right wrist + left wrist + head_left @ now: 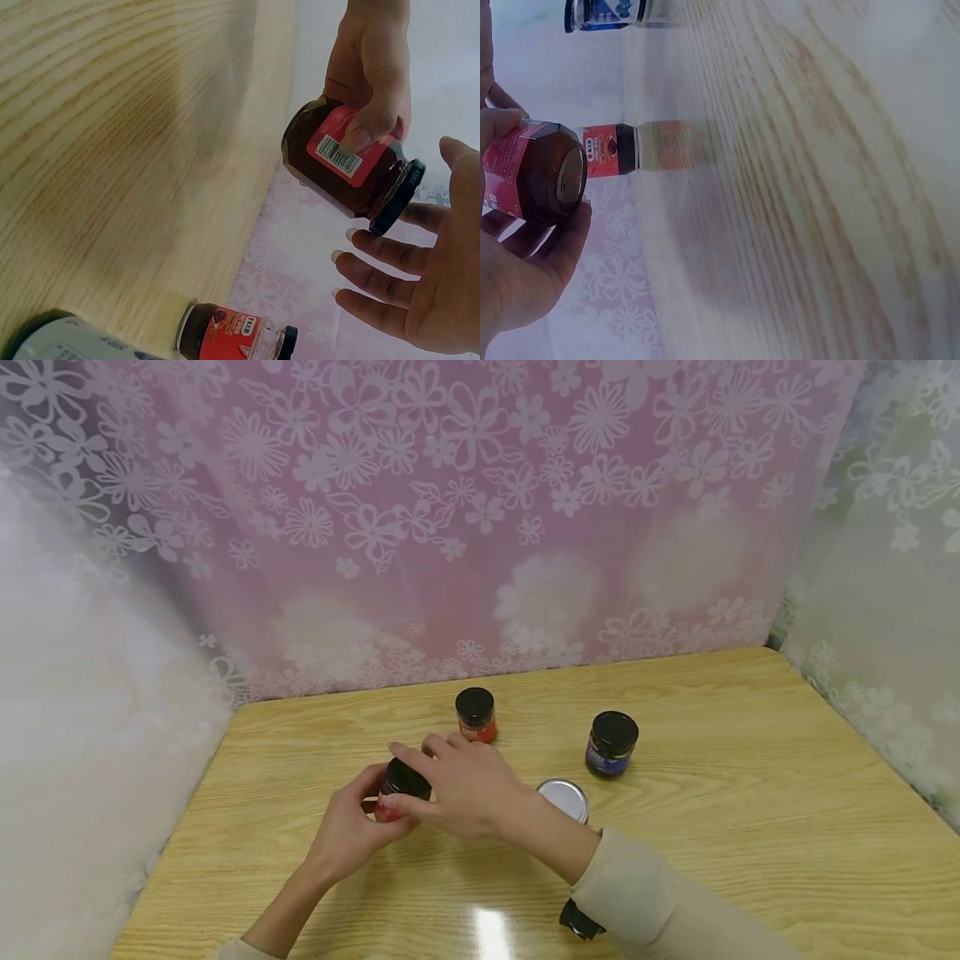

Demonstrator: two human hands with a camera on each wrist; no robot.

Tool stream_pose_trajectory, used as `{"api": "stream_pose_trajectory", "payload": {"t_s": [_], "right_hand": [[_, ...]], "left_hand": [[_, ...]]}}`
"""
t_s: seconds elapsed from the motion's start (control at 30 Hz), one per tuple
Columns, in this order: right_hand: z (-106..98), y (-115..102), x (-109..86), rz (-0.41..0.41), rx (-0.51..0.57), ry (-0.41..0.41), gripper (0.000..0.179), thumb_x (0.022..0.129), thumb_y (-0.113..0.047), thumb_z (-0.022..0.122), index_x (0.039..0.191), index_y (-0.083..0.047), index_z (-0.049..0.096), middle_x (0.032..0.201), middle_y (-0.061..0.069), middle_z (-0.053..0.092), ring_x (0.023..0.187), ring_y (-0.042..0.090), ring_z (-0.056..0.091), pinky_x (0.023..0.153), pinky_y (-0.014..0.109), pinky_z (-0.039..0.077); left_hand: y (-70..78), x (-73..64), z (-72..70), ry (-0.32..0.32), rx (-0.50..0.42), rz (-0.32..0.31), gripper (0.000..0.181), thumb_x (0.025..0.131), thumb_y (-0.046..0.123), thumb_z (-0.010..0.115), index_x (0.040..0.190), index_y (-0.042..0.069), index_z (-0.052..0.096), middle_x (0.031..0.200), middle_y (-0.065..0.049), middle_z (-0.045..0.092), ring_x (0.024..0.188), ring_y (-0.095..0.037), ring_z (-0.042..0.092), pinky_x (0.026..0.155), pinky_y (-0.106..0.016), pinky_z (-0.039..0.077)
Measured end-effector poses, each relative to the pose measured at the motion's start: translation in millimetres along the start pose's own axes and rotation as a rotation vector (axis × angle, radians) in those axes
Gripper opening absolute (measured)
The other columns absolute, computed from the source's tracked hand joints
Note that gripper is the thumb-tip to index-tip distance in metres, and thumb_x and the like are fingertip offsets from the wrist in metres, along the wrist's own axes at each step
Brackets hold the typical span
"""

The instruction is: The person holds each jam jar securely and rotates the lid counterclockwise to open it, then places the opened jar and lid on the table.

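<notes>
My left hand grips a jar of dark contents with a red label and a black lid. The jar is tilted and held up off the table, its glass base showing in the left wrist view. The left thumb lies across the label beside a barcode. Around the lid, my right hand hovers with fingers spread and loosely bent. In the right wrist view a gap shows between most of its fingertips and the lid.
A smaller red-labelled jar with a black lid stands behind the hands on the wooden table. To the right are a blue-labelled jar and a silver-lidded container, partly hidden by the right forearm. A floral curtain hangs behind.
</notes>
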State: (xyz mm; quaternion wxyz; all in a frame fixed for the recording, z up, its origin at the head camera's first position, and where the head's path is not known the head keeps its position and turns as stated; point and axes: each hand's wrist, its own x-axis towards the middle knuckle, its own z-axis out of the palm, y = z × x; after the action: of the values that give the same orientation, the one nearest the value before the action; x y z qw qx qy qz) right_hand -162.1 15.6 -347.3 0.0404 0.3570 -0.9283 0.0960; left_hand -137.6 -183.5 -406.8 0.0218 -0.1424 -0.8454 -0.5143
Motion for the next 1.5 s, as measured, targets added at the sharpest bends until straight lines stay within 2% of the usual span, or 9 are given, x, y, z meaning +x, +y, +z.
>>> {"api": "stream_pose_trajectory", "payload": {"t_s": [0.27, 0.37, 0.5, 0.73, 0.97, 1.13, 1.27, 1.4, 1.5], "right_hand": [[7, -4, 1.3, 0.004, -0.055, 0.05, 0.069, 0.092, -0.07, 0.026, 0.145, -0.028, 0.043, 0.117, 0.002, 0.055, 0.098, 0.021, 0.057, 0.07, 0.035, 0.052], [9, -5, 2.2, 0.026, -0.052, 0.062, 0.069, 0.093, -0.069, 0.029, 0.141, -0.025, 0.048, 0.117, 0.002, 0.057, 0.098, 0.021, 0.058, 0.073, 0.036, 0.052], [13, -7, 3.8, 0.062, -0.046, 0.091, 0.065, 0.093, -0.068, 0.032, 0.128, -0.018, 0.056, 0.109, 0.001, 0.059, 0.092, 0.02, 0.06, 0.074, 0.036, 0.051], [16, -7, 5.9, 0.079, -0.011, 0.116, 0.053, 0.094, -0.063, 0.035, 0.105, -0.015, 0.055, 0.086, -0.004, 0.056, 0.066, 0.012, 0.056, 0.049, 0.026, 0.042], [14, -6, 4.4, 0.048, 0.028, 0.177, 0.044, 0.092, -0.058, 0.041, 0.092, -0.016, 0.052, 0.074, -0.007, 0.051, 0.056, 0.008, 0.046, 0.04, 0.023, 0.033], [14, -8, 0.7, 0.018, 0.075, 0.263, 0.039, 0.09, -0.055, 0.045, 0.089, -0.017, 0.053, 0.073, -0.008, 0.053, 0.059, 0.006, 0.046, 0.04, 0.021, 0.033], [13, -11, -2.0, -0.019, 0.095, 0.325, 0.035, 0.087, -0.053, 0.048, 0.089, -0.019, 0.056, 0.075, -0.008, 0.055, 0.063, 0.005, 0.049, 0.042, 0.019, 0.033], [7, -11, -3.9, -0.063, 0.097, 0.368, 0.032, 0.086, -0.051, 0.049, 0.086, -0.02, 0.054, 0.071, -0.01, 0.05, 0.06, 0.004, 0.046, 0.041, 0.019, 0.031], [2, -10, -3.8, -0.088, 0.068, 0.38, 0.034, 0.09, -0.052, 0.046, 0.084, -0.019, 0.051, 0.067, -0.01, 0.048, 0.056, 0.004, 0.043, 0.04, 0.02, 0.031]], "left_hand": [[-0.2, -1.6, 2.2, -0.007, 0.029, 0.006, 0.051, 0.076, 0.019, 0.082, 0.122, 0.024, 0.059, 0.104, 0.005, 0.064, 0.092, -0.013, 0.06, 0.078, -0.029, 0.053], [0.3, -2.5, 2.5, -0.006, 0.046, 0.012, 0.052, 0.075, 0.019, 0.083, 0.121, 0.024, 0.06, 0.104, 0.005, 0.064, 0.092, -0.012, 0.06, 0.078, -0.03, 0.053], [1.4, -3.2, 2.7, -0.004, 0.05, 0.014, 0.053, 0.074, 0.018, 0.083, 0.12, 0.024, 0.061, 0.104, 0.005, 0.064, 0.091, -0.013, 0.06, 0.075, -0.032, 0.054], [2.6, -2.9, 3.2, -0.038, 0.018, -0.027, 0.051, 0.075, 0.019, 0.083, 0.12, 0.025, 0.06, 0.101, 0.0, 0.063, 0.085, -0.018, 0.062, 0.071, -0.035, 0.054], [9.4, -5.1, 2.2, -0.096, -0.025, -0.07, 0.049, 0.076, 0.025, 0.082, 0.119, 0.021, 0.06, 0.101, -0.002, 0.062, 0.084, -0.022, 0.059, 0.068, -0.034, 0.053], [11.4, -6.8, -3.0, -0.164, -0.066, 0.003, 0.04, 0.078, 0.022, 0.081, 0.113, 0.02, 0.063, 0.096, -0.001, 0.065, 0.081, -0.021, 0.06, 0.069, -0.032, 0.053], [11.2, -7.8, -6.3, -0.218, -0.135, 0.071, 0.037, 0.078, 0.015, 0.081, 0.111, 0.017, 0.064, 0.094, -0.003, 0.066, 0.074, -0.019, 0.06, 0.064, -0.033, 0.052], [9.7, -8.7, -5.8, -0.277, -0.221, 0.137, 0.035, 0.08, 0.006, 0.077, 0.112, 0.012, 0.063, 0.094, -0.006, 0.065, 0.071, -0.02, 0.06, 0.061, -0.034, 0.052], [8.8, -8.1, -5.8, -0.271, -0.229, 0.18, 0.036, 0.08, 0.003, 0.075, 0.113, 0.012, 0.063, 0.095, -0.006, 0.064, 0.072, -0.021, 0.061, 0.063, -0.034, 0.053]]}}
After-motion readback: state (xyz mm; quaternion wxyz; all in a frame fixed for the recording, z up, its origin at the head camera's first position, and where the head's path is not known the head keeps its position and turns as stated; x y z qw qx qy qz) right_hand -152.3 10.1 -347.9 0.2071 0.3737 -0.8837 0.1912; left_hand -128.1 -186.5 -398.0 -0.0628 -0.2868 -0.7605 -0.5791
